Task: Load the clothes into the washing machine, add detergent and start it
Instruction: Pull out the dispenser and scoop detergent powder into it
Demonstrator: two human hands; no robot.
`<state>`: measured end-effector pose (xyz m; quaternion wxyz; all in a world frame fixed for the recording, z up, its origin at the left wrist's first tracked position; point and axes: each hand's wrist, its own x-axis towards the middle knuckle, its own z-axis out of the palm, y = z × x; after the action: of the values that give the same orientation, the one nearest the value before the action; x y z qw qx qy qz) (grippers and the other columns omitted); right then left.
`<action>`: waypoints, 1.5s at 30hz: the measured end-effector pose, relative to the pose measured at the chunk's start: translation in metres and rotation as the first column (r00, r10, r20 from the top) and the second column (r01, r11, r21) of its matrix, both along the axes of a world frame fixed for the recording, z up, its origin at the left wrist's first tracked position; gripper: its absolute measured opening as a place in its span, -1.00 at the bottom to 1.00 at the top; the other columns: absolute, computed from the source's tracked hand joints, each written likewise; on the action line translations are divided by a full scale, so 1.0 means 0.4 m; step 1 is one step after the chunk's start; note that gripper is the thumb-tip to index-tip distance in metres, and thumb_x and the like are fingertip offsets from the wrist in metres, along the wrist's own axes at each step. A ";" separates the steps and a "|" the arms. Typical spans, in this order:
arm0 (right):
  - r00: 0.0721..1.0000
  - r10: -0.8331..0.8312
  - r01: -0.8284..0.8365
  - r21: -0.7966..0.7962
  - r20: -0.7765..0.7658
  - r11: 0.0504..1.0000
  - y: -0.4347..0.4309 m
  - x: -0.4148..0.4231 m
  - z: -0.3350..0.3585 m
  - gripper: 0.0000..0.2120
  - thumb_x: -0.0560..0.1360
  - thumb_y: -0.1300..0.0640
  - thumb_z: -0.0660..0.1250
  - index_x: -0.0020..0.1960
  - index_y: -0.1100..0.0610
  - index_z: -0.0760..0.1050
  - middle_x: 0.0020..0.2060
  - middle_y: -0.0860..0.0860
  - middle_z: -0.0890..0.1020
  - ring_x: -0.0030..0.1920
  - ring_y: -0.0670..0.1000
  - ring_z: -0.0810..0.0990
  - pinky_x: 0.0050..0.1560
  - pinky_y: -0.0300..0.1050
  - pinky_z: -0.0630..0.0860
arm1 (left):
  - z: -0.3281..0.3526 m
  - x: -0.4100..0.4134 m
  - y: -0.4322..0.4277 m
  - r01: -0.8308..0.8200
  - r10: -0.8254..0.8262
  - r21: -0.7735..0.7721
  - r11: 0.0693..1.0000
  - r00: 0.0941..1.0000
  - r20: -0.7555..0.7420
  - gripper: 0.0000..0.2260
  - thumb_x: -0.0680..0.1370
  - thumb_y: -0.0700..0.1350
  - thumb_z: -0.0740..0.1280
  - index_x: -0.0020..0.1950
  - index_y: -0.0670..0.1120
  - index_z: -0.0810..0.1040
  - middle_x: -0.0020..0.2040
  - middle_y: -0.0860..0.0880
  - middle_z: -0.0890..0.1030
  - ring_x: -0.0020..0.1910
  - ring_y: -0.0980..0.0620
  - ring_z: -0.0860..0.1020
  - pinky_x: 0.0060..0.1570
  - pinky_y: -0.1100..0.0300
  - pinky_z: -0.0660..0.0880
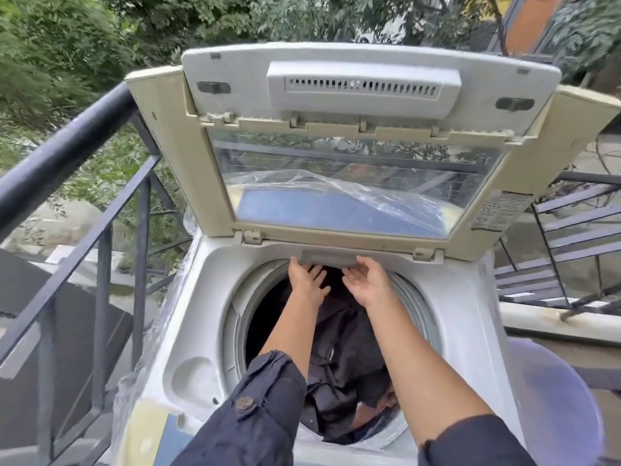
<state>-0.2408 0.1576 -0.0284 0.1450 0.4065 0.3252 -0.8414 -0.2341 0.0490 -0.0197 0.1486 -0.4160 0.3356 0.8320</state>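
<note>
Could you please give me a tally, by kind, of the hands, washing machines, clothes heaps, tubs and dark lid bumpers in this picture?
Hands: 2 (left hand, right hand)
Washing machine: 1
Heap of dark clothes in the drum: 1
Purple tub: 1
Dark lid bumpers: 2
Total: 7

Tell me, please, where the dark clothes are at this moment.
Head view, centre: the dark clothes lie inside the washing machine's drum, beneath the raised lid.
</note>
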 end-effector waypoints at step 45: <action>1.000 -0.004 0.004 0.099 -0.006 0.995 0.012 0.124 -0.066 -0.51 0.51 0.10 0.35 0.37 0.26 0.35 0.15 0.21 0.50 0.29 0.13 0.49 0.28 -0.05 0.38 | -0.034 0.116 -0.014 0.171 -0.169 -0.109 0.979 0.985 0.024 -0.46 0.54 0.15 0.27 0.46 -0.03 0.31 0.41 -0.04 0.43 0.38 -0.02 0.41 0.37 -0.08 0.25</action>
<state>-0.1910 0.1623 -0.0550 0.1221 0.4114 0.3659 -0.8258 -0.1877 0.0436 -0.0334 0.1983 -0.3996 0.4146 0.7931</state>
